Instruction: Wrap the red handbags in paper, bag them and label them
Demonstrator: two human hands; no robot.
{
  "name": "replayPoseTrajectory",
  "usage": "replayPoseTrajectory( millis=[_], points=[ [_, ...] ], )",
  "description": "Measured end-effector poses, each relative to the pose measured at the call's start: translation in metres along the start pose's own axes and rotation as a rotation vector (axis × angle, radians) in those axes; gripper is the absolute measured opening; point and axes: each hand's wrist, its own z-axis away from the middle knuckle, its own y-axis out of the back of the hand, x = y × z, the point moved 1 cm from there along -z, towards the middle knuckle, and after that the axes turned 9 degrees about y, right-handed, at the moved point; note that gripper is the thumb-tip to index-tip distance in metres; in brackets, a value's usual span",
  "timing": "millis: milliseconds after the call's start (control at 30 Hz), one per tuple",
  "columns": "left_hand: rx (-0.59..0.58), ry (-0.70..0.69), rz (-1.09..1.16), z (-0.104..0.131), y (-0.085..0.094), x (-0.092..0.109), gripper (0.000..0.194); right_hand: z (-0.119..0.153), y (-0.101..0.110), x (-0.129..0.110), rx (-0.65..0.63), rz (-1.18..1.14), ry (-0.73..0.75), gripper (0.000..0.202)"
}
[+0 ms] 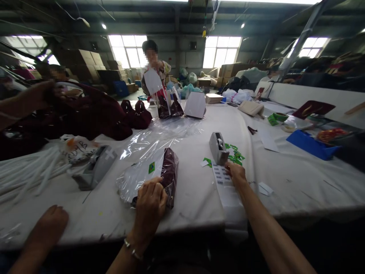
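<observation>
My left hand (pixel 151 198), a bracelet on its wrist, is closed with curled fingers on a handbag (pixel 170 175) in clear plastic. The dark red bag lies flat, and white board and a green label (pixel 151 167) show through the wrap. My right hand (pixel 236 172) pinches the upper right edge of a label sheet (pixel 221 182) printed with rows of barcodes. Just beyond those fingers stands a grey tape dispenser (pixel 219 148). Small green tags (pixel 235 155) lie scattered beside and behind it. The right fingertips are small and partly hidden.
A second tape dispenser (pixel 92 169) stands left, near white tubes (pixel 31 175) and a dark red bag pile (pixel 94 114). Another person's hand (pixel 51 222) rests at lower left. Wrapped bags (pixel 171 106) stand before a co-worker (pixel 155 68). A blue folder (pixel 312 144) lies right.
</observation>
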Motion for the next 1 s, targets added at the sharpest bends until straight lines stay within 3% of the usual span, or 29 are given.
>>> replayPoseTrajectory(
  millis=[67,133,233,300,467,567,667,767,867,933,1000],
  points=[
    [0.008,-0.002,0.007,0.001,-0.001,0.0,0.016,0.023,-0.004,-0.016,-0.164,-0.036,0.024,0.025],
    [0.017,-0.003,0.009,0.001,-0.002,0.0,0.016,0.053,-0.018,-0.037,-0.501,-0.065,0.098,0.025],
    [0.027,-0.001,0.004,0.002,-0.004,0.0,0.015,0.103,-0.05,-0.064,-1.141,-0.037,0.354,0.02],
    [0.026,-0.005,0.006,0.002,-0.004,0.0,0.014,0.125,-0.074,-0.074,-1.348,0.039,0.542,0.013],
    [0.04,-0.005,0.017,0.005,-0.004,-0.002,0.015,0.133,-0.124,-0.081,-1.4,0.41,0.933,0.006],
    [0.047,0.003,0.022,0.007,-0.005,-0.002,0.016,0.125,-0.139,-0.084,-1.335,0.612,1.156,0.025],
    [0.04,-0.004,0.026,0.007,-0.005,-0.003,0.016,0.113,-0.144,-0.081,-1.21,0.711,1.247,0.045],
    [0.032,0.009,0.03,0.007,-0.004,-0.003,0.017,0.101,-0.138,-0.069,-1.071,0.629,1.14,0.043],
    [0.034,0.018,0.04,0.007,-0.004,-0.003,0.017,0.096,-0.123,-0.053,-0.925,0.426,0.831,0.035],
    [0.036,0.02,0.046,0.008,-0.005,-0.002,0.017,0.103,-0.115,-0.042,-0.97,0.292,0.644,0.034],
    [0.026,0.025,0.048,0.009,-0.006,-0.001,0.016,0.116,-0.112,-0.033,-1.052,0.25,0.555,0.035]
  ],
)
